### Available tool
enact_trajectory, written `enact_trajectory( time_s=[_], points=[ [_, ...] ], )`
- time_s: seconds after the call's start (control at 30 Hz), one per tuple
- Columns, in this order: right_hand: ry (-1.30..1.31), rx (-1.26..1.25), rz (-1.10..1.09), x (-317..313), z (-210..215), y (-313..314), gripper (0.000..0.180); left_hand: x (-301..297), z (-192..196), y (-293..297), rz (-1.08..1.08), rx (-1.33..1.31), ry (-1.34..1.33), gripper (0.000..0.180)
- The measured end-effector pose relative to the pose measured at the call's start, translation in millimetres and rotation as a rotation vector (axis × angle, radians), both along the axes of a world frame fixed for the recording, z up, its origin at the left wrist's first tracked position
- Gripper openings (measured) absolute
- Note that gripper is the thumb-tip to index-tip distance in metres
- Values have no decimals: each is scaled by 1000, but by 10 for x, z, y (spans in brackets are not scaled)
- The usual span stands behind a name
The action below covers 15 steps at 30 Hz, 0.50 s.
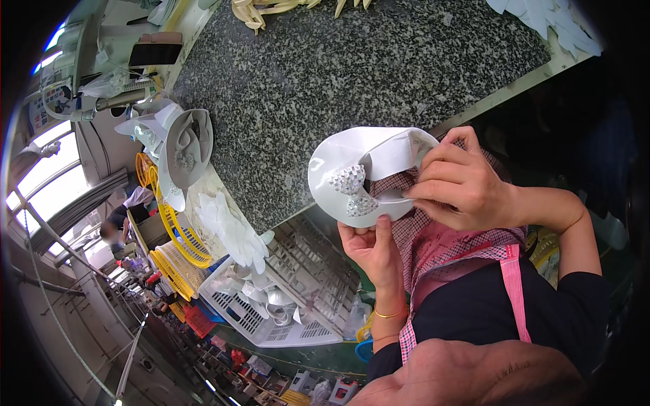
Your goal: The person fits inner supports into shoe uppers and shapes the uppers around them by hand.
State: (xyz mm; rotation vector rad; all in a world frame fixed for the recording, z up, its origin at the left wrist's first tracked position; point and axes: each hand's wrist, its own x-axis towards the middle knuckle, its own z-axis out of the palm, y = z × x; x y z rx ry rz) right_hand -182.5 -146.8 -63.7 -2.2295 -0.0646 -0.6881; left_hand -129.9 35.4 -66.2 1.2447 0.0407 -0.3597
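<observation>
Over the near edge of the table I hold a glossy white shoe upper (332, 152), bent round into a loop, with a bow-shaped cluster of clear rhinestones (347, 179) on it. My left hand (372, 250), a gold bangle on its wrist, pinches the lower rim between thumb and fingers. At the right end of the loop, the fingers of my right hand (460, 179) are closed on the white material; their tips are partly hidden. Similar white uppers with rhinestones (184, 149) lie nested together at the table's left edge.
The speckled stone tabletop (338, 74) carries cream strips (254, 13) at its far side and white cut pieces (552, 24) at far right. White strips (233, 230) lie at its left corner. Below stands a white crate (318, 335) of white parts, near yellow baskets (172, 274). A co-worker (125, 220) is farther left.
</observation>
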Motion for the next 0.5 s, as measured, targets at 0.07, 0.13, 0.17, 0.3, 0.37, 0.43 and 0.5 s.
enact_trajectory(
  time_s=[0.07, 0.13, 0.17, 0.3, 0.37, 0.43, 0.5],
  points=[
    [-22, 9, -4, -10, 16, 7, 16, -9, 32, -1, 6, -27, 19, 51],
    [86, 41, 53, -21, 60, -25, 15, -10, 47, 0, -17, -99, 56, 53],
    [87, 41, 51, -16, 80, -34, 15, -15, 39, -5, -19, -98, 57, 53],
    [212, 143, 132, 5, 126, -73, 10, -23, -32, 22, -31, -86, -16, 57],
    [211, 191, 157, 8, 145, -73, 10, -23, -35, 11, -31, -84, -35, 58],
    [137, 98, 61, -22, 200, -28, 9, -36, -4, -37, -1, -67, -27, 59],
    [132, 127, 71, -25, 256, -23, 11, -66, -9, -38, -5, -67, -34, 58]
  ],
)
